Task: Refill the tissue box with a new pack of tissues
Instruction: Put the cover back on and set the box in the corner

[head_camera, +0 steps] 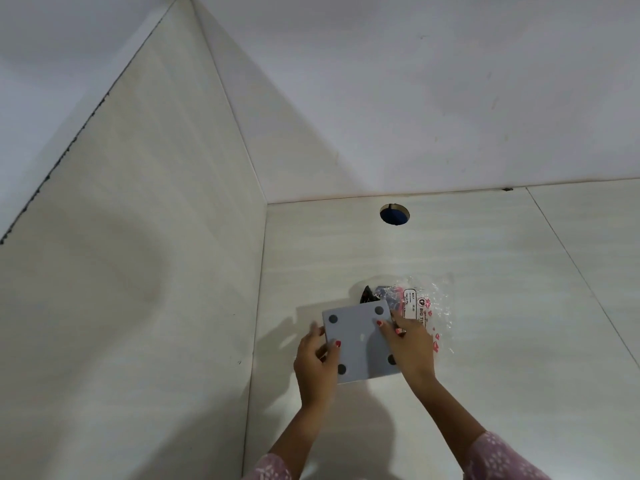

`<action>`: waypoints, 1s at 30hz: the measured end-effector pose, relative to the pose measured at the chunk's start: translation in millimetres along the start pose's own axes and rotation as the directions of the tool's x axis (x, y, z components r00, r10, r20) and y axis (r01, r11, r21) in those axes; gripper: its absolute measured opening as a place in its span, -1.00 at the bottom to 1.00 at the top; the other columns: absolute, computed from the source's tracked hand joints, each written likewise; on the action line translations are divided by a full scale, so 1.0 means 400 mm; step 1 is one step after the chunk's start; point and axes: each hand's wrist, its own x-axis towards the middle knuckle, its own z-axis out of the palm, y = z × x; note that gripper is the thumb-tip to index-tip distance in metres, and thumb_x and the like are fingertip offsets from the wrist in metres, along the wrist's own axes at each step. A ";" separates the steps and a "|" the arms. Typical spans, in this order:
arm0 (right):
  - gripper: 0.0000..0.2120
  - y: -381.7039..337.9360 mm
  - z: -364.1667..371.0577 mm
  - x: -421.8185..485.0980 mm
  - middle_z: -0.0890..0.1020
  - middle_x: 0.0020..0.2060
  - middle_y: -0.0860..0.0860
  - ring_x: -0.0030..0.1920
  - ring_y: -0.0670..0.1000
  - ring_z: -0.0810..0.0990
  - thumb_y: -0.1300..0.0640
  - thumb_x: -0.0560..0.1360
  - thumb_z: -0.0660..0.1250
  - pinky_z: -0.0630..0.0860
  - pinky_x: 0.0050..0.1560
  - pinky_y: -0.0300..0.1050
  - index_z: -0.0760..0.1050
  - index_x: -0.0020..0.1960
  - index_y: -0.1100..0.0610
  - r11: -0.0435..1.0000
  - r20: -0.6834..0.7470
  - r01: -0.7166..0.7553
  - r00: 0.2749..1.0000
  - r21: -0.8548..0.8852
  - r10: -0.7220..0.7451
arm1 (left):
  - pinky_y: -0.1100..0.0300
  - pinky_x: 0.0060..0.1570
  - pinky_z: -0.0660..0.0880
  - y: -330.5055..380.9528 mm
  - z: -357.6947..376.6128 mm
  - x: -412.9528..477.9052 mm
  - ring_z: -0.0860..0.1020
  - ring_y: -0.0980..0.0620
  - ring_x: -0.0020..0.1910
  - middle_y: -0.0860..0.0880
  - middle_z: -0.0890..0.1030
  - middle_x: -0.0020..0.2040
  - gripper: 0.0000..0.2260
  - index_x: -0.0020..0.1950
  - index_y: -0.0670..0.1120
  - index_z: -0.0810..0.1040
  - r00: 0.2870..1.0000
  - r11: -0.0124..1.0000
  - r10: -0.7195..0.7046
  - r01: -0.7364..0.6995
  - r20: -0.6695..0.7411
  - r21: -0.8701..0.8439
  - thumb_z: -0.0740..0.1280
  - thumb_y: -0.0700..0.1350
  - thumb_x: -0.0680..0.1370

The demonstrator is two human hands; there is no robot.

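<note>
A: While both hands are on it, where does the tissue box [360, 341] sit?

B: On the pale desk [485, 341], low and right of centre, close to the side panel [138, 271] at its nine o'clock. It is a grey square box turned bottom up, so four dark round pads show at its corners.

A: How is the left hand [317, 367] placed?

B: It grasps the box's edge at about eight o'clock, thumb on the upturned face, fingers curled around the side.

A: And the right hand [408, 344]?

B: It lies over the box's three o'clock side, fingers spread and pressed on the grey face, red nails showing. Whether it truly grips the edge or only rests flat, I cannot tell.

A: Where is the tissue pack [420, 313]?

B: At the box's one to two o'clock, touching or just beside it, partly under the right hand. It is clear crinkled plastic with a white label and pink marks. How much tissue is inside I cannot tell.

A: Anything else close by?

B: A small dark object [367, 294] peeks out at the box's twelve o'clock; its shape is unclear. Further off at twelve o'clock, a round cable hole [394, 214] opens in the desk near the white wall [415, 98]. Patterned pink sleeves [498, 459] cover both forearms at six o'clock.
</note>
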 end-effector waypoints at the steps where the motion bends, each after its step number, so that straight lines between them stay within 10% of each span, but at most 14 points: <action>1: -0.76 0.000 -0.001 0.001 0.54 -0.38 0.05 -0.48 -0.06 0.51 0.03 0.52 0.25 0.41 -0.56 -0.41 0.55 -0.03 0.20 0.999 0.017 -0.027 1.000 0.021 0.027 | 0.47 -0.35 0.53 0.005 -0.002 0.002 0.61 -0.04 -0.02 -0.07 0.51 0.28 -0.54 0.34 -0.14 0.36 0.999 0.998 -0.044 0.043 -0.014 -0.042 0.36 -0.18 0.46; 8: -0.62 0.014 0.010 0.004 0.55 -0.41 0.10 -0.51 -0.08 0.49 -0.05 0.48 0.28 0.41 -0.43 -0.25 0.50 -0.28 0.27 0.975 0.001 -0.178 0.984 0.135 0.179 | 0.57 -0.34 0.46 0.019 -0.003 0.020 0.57 0.03 -0.07 -0.16 0.62 0.16 -0.62 0.23 -0.15 0.50 0.997 0.998 -0.062 0.062 -0.041 -0.012 0.39 -0.27 0.42; 14: -0.74 -0.026 -0.014 -0.025 0.62 -0.24 0.08 -0.19 0.11 0.58 -0.02 0.46 0.30 0.54 -0.17 -0.03 0.60 -0.01 0.15 0.821 0.180 -0.317 0.948 0.474 0.262 | 0.04 0.03 0.55 0.058 -0.021 0.035 0.58 -0.12 0.04 -0.01 0.63 0.00 -0.73 0.08 -0.13 0.60 0.982 0.971 -0.187 0.187 0.019 -0.147 0.37 -0.34 0.41; 17: -0.69 -0.084 -0.047 -0.049 0.55 -0.35 0.06 -0.26 0.05 0.53 -0.09 0.47 0.26 0.42 -0.25 -0.16 0.56 -0.22 0.13 0.789 0.243 -0.341 0.938 0.511 0.248 | 0.02 -0.01 0.47 0.085 -0.030 0.028 0.51 -0.15 -0.01 0.03 0.56 -0.21 -0.87 -0.27 0.01 0.55 0.964 0.933 -0.260 0.267 0.060 -0.240 0.35 -0.16 0.46; 20: -0.80 -0.141 -0.080 -0.058 0.55 -0.32 0.04 -0.21 0.06 0.53 -0.03 0.48 0.28 0.42 -0.12 -0.12 0.54 -0.20 0.08 0.782 0.177 -0.198 0.978 0.591 0.114 | 0.10 -0.10 0.51 0.116 -0.060 0.051 0.53 -0.10 -0.10 -0.07 0.56 -0.15 -0.69 -0.10 -0.07 0.54 0.873 0.773 -0.374 0.480 0.314 -0.415 0.40 0.14 0.35; 23: -0.80 -0.211 -0.096 -0.064 0.70 -0.23 -0.17 -0.07 -0.01 0.62 0.19 0.50 0.28 0.48 -0.03 -0.14 0.55 0.08 0.01 0.671 0.184 -0.054 0.975 0.740 -0.124 | 0.00 -0.04 0.58 0.150 -0.082 0.081 0.60 -0.16 -0.04 -0.19 0.65 -0.01 -0.26 0.11 -0.13 0.55 0.784 0.608 -0.110 0.539 0.611 -0.582 0.51 0.28 0.08; 26: -0.74 -0.240 -0.076 -0.047 0.66 -0.07 -0.32 0.08 -0.28 0.55 0.14 0.39 0.36 0.47 0.10 -0.37 0.56 0.04 -0.12 0.784 0.097 0.240 0.929 0.573 -0.356 | -0.07 -0.11 0.59 0.176 -0.091 0.106 0.58 -0.20 -0.01 -0.21 0.63 0.00 -0.14 0.24 -0.15 0.47 0.750 0.475 0.083 0.549 0.657 -0.687 0.57 0.19 0.03; 30: -0.41 -0.252 -0.076 0.023 0.42 0.15 -0.21 0.17 -0.21 0.41 -0.02 0.32 0.47 0.42 0.17 -0.27 0.35 0.30 -0.06 0.887 -0.016 0.165 0.984 0.432 -0.175 | -0.09 -0.14 0.62 0.185 -0.077 0.157 0.64 -0.21 -0.04 -0.21 0.67 0.01 -0.24 0.17 -0.15 0.54 0.742 0.348 0.165 0.573 0.650 -0.742 0.60 0.08 0.03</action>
